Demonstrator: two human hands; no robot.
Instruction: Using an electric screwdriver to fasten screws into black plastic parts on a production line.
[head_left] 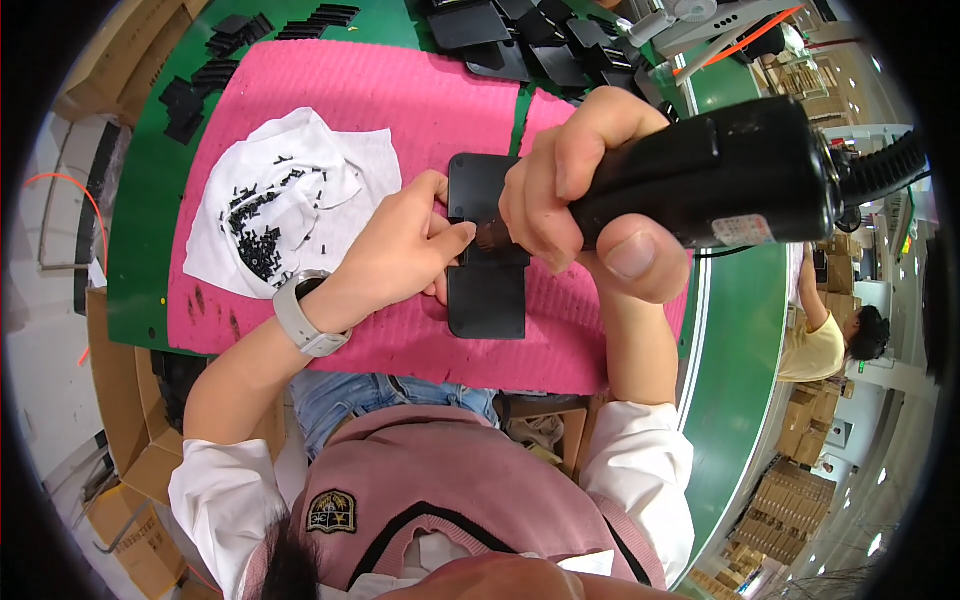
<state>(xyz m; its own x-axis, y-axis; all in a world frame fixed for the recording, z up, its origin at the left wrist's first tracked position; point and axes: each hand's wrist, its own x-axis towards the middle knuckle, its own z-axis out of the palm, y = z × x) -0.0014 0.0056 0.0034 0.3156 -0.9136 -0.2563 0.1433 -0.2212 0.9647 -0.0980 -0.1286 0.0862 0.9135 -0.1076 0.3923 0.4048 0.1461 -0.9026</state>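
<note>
Near the right edge of the pink mat (pixel 400 90), at about its middle, lies the black plastic part (pixel 487 290) I am working on, flat, its long side running toward me. My right hand (pixel 580 190) is closed firmly round the barrel of the black electric screwdriver (pixel 720 180), thumb underneath, with the brownish tip (pixel 492 236) pressed down on the part roughly halfway along it. My left hand (pixel 405 245) rests on the part's left edge, fingers pinched together right at the tip; I cannot tell from this angle whether they hold a screw or only steady the bit.

As I judge it, 1 screw is being driven or seated at this moment, so the part is mid-fastening, not finished. How many screws already sit in it is hidden under my hands.

Plenty of supply is left: a pile of small black screws (pixel 262 240) lies on the white cloth (pixel 300 150) at the mat's left side, well apart from the part. Along the far edge of the green worktop (pixel 140 200) more black parts (pixel 540 40) are stacked, and small black pieces (pixel 215 70) sit at the far-left corner, so I judge many units remain.
</note>
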